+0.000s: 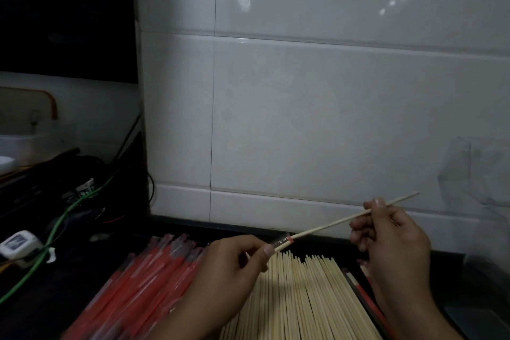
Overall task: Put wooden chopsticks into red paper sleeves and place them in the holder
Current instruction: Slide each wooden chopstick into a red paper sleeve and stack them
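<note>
Sleeving: our left hand point(234, 259) pinches the red sleeve's point(283, 241) mouth steady.
Feed: our right hand point(386, 232) grips the chopstick point(331, 225), angled into it.
Stock: bare chopsticks point(303, 298) lie below for easy reach.

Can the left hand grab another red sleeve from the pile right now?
Probably not yet. The left hand is close above the red sleeve pile with nothing between, but its fingers already pinch a sleeve that the right hand is feeding a chopstick into.
</note>
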Tool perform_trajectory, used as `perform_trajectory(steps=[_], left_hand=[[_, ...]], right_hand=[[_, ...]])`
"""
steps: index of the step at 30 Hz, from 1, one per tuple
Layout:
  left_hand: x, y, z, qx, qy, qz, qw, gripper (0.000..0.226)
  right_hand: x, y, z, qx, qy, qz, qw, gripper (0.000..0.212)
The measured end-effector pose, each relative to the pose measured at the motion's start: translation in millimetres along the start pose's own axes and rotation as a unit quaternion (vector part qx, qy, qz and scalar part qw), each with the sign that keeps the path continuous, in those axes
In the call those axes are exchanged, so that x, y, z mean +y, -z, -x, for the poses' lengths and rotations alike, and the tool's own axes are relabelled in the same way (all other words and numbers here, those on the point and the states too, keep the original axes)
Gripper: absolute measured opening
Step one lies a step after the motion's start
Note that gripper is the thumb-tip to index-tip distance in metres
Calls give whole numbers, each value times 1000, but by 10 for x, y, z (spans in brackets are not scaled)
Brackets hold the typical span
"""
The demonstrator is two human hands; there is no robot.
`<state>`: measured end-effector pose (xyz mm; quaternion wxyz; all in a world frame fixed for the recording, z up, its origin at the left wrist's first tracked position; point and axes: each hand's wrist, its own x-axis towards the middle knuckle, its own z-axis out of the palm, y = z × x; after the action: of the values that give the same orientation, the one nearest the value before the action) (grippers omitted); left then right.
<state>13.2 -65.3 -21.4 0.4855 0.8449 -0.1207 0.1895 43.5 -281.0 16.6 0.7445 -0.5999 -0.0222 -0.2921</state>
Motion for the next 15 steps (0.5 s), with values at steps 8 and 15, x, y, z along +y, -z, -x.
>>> perform_trajectory(steps=[8,15], left_hand=[[2,-22,10,0,-12,5,1000,16],[2,-29,12,-5,-5,-1,1000,17]], right_hand=[[13,-22,26,-50,-12,1,999,24],[95,-154,199,-258,-62,90,960,22]])
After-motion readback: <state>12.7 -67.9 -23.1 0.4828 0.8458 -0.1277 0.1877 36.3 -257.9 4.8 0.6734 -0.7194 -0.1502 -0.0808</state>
